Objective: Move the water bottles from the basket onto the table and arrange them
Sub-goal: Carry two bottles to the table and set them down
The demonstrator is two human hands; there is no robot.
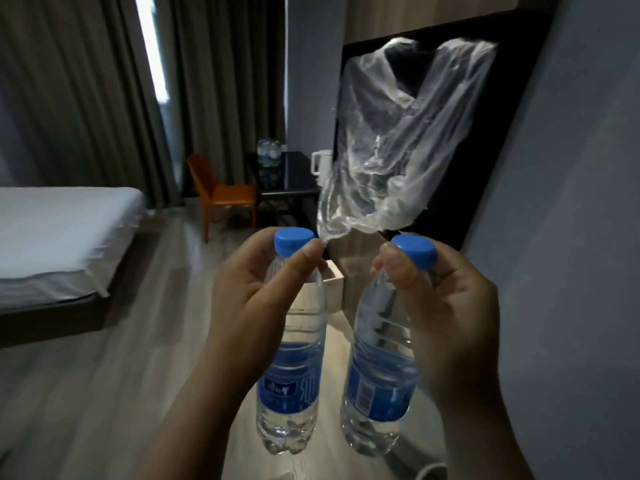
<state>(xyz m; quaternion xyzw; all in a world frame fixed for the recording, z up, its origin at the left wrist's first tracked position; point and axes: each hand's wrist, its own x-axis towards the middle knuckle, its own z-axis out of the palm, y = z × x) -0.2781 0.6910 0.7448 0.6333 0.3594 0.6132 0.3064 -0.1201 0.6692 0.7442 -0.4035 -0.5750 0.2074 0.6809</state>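
Observation:
I hold two clear water bottles with blue caps and blue labels in the air, both upright. My left hand [256,292] grips the neck of the left bottle [289,379]. My right hand [446,313] grips the neck of the right bottle [379,386], thumb just under its cap. Far ahead stands a dark table [291,183] with several more water bottles [268,155] on it. No basket shows in the view.
A clear plastic bag [398,140] hangs or floats just above the caps, in front of a dark wall panel. A white mug [320,162] sits by the table, an orange chair [221,195] beside it. The bed [59,237] lies left. A pale box [334,284] stands on the floor.

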